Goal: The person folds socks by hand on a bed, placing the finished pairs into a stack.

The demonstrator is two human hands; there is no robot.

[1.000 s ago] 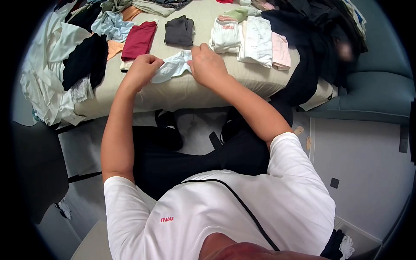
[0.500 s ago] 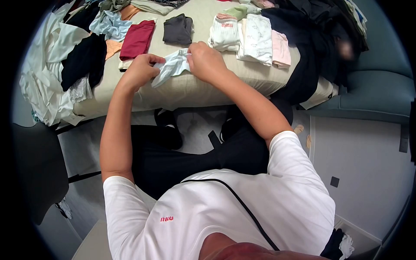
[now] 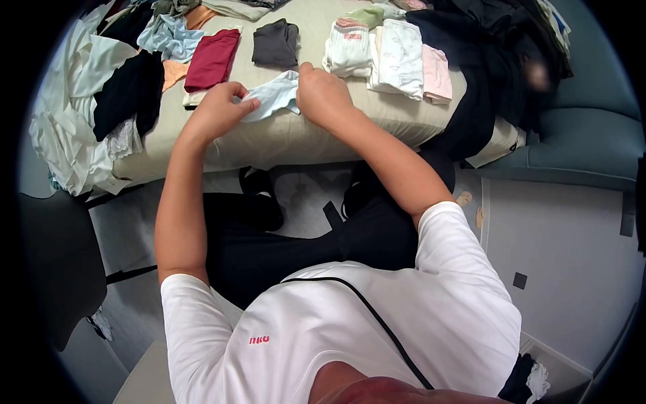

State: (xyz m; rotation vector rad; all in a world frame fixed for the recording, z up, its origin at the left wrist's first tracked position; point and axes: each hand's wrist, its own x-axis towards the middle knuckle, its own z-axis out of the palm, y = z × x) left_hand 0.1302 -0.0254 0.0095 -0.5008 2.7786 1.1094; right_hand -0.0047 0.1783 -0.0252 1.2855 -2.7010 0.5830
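Note:
A small pale blue garment (image 3: 272, 97) is stretched between my hands over the front edge of the cloth-covered surface (image 3: 296, 145); its exact kind is not clear. My left hand (image 3: 221, 111) pinches its left end between thumb and fingers. At the opposite end, my right hand (image 3: 324, 95) is closed on the fabric, with the fingertips partly hidden. Beyond my left hand lies a folded dark red garment (image 3: 212, 60). A folded dark grey garment (image 3: 275, 44) rests just behind the pale blue one.
Folded white clothes (image 3: 400, 60) and a pink one (image 3: 436, 74) lie to the right, beside dark clothing (image 3: 484, 101). Loose white and black garments (image 3: 128, 97) are heaped at left. A dark chair (image 3: 60, 259) stands left; a blue-green sofa (image 3: 585, 145) is at right.
The pale blue garment has flattened and spread out between my hands, its hanging left part lifted. My left hand has opened slightly around its end; my right hand has shifted a little right.

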